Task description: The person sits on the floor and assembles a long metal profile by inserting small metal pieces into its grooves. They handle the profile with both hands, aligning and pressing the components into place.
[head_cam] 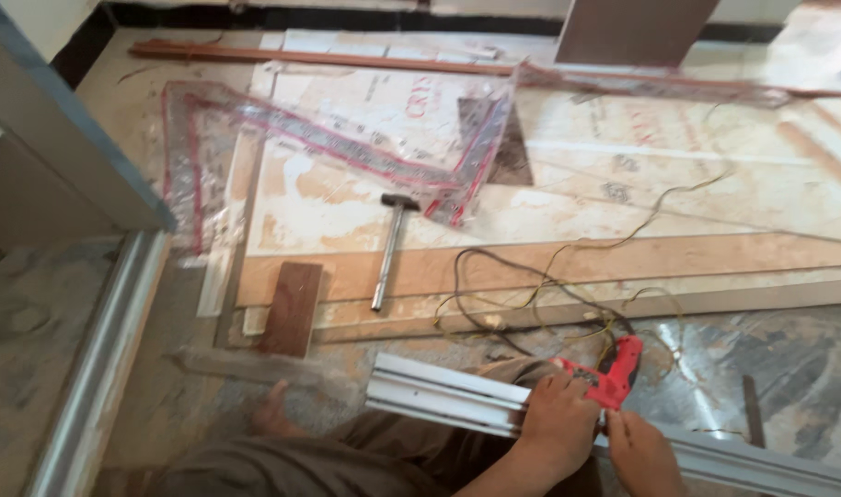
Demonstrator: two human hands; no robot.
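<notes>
Lower right: left hand gripping closed around 1 aluminium rail; right hand closing on red drill; hammer lying at centre.

The floor carries a hammer, boards and tangled wire.

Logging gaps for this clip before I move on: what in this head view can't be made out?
- Red power drill: its working end is hidden behind the left hand.
- Right hand: cut off by the bottom edge; its grip is unclear.
- Aluminium profile: its middle is covered by both hands, and its right end leaves the frame.
- Brown panel: cut off by the top edge.
- Yellow wire: too thin to trace to its ends.
</notes>
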